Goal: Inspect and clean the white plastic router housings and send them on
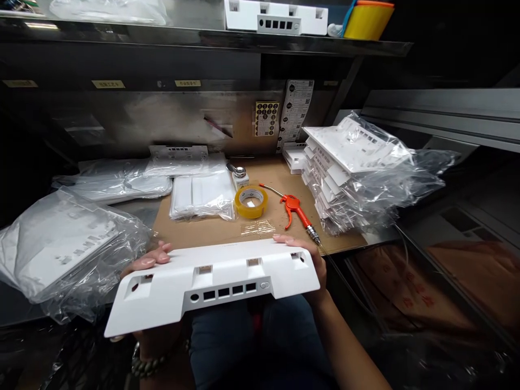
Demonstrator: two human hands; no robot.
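Observation:
A white plastic router housing [227, 265] is held up before me, tilted, its row of port openings facing me. My left hand [148, 260] grips its left end, with fingers over the top edge and the palm hidden behind. At the other end, my right hand [311, 260] wraps around the side, fingertips on the upper edge. Just beyond the housing lie a roll of yellow tape [252, 202] and a red air blow gun [298, 211] on the cardboard-covered bench [199, 230].
Bagged white housings are stacked at the right [349, 173], and another bag of white housings [77, 244] lies at the left. Flat plastic-wrapped packs [203, 195] and a small dispenser bottle [240, 177] sit behind. Overhead, a shelf [195, 37] carries another housing [278, 19] and a yellow container [368, 21].

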